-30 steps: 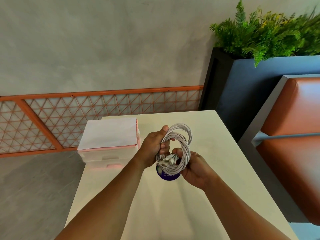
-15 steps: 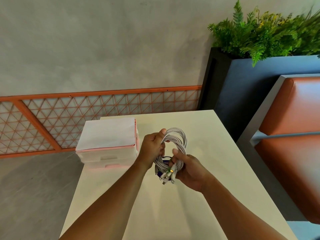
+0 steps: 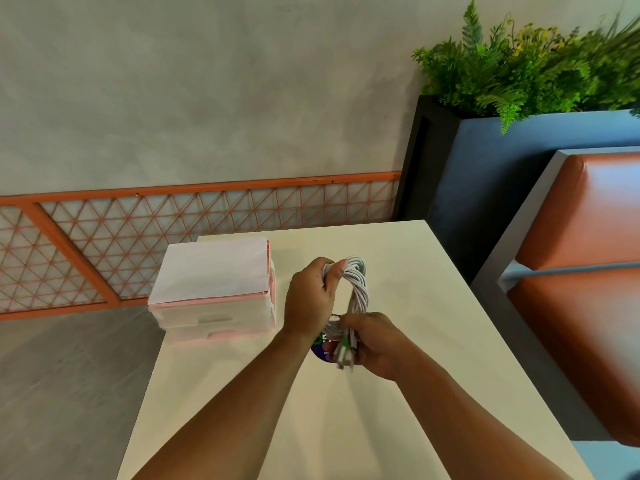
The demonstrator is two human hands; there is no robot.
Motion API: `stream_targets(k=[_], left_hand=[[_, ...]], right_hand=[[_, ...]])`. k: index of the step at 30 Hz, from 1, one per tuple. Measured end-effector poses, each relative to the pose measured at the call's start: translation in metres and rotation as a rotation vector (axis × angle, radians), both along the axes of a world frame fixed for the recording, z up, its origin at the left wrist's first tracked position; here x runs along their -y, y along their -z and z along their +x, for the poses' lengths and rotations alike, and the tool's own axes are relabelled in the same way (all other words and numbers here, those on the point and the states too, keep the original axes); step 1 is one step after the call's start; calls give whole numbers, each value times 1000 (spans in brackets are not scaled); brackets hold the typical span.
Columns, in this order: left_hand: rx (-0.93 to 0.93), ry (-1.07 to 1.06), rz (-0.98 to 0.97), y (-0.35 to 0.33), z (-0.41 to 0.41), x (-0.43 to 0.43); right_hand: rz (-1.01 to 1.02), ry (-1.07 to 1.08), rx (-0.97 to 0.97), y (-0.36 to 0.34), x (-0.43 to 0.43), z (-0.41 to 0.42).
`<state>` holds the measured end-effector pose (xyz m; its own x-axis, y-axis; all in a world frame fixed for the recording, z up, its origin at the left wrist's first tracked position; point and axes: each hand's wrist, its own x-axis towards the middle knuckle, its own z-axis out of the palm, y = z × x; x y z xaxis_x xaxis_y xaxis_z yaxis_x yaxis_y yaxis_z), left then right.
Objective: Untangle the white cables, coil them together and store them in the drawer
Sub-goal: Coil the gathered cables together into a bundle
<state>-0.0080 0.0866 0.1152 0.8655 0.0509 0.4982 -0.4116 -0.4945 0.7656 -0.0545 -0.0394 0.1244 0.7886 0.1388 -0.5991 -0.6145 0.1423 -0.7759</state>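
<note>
Both hands hold the white cables (image 3: 358, 289) as one coiled bundle in the air above the middle of the desk (image 3: 433, 306). The left hand (image 3: 311, 299) has its grip closed around the far end of the coil, with the thumb laid across the strands at the top. The right hand (image 3: 374, 341) has its grip pinched tight on the near end of the coil, where the loops narrow and the loose cable ends gather. The connectors (image 3: 344, 355) hang out below that hand, blurred, with a touch of green on them. The coil stands on edge between the two hands, its loops running from the far hand down to the near one. Under the hands, a dark purple round object (image 3: 320, 349) lies on the desk, mostly hidden, and what it is cannot be told. A small pink and clear drawer unit (image 3: 214, 317) sits at the far left corner of the desk, its drawers pushed in and a white sheet (image 3: 214, 268) lying on top. Beyond the desk's right edge stands an orange padded bench (image 3: 595, 237), and behind it a dark planter (image 3: 485, 168) filled with green ferns (image 3: 536, 67).
</note>
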Motion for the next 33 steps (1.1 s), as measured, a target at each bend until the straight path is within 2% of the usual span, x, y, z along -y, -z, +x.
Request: stream_targets(k=[4,10,12,14,16,18,21,24,29,31,33], left_hand=[[48,-47,72,3,7,-13],[-55,-158,30,11,12,-38],[-199,-96,-106,9,13,-44],[-445,6,-316,7,12,-47],[-681,122,-519,2,8,-51],[-811,226,-569,-2,7,-56],[-932,356,-476,-12,6,-67],[-1011,490,-232,-21,6,-67],[-793,560,204,-19,11,-51],[-720,550,290,-12,11,-44],[-679,491,318,-7,9,-37]], right_hand=[[-75,-157,5,-2,0,-11],[-290,-292,328,3,17,-16],[-427,-314,480,0,26,-13],[-575,-312,597,-5,34,-7],[-649,-323,640,-8,41,-2],[-669,-383,629,-11,47,0],[-656,-486,588,-18,59,2],[-638,-556,538,-19,65,3],[-538,-563,443,-22,61,4],[-566,-565,410,-26,60,7],[-689,-614,402,-27,58,10]])
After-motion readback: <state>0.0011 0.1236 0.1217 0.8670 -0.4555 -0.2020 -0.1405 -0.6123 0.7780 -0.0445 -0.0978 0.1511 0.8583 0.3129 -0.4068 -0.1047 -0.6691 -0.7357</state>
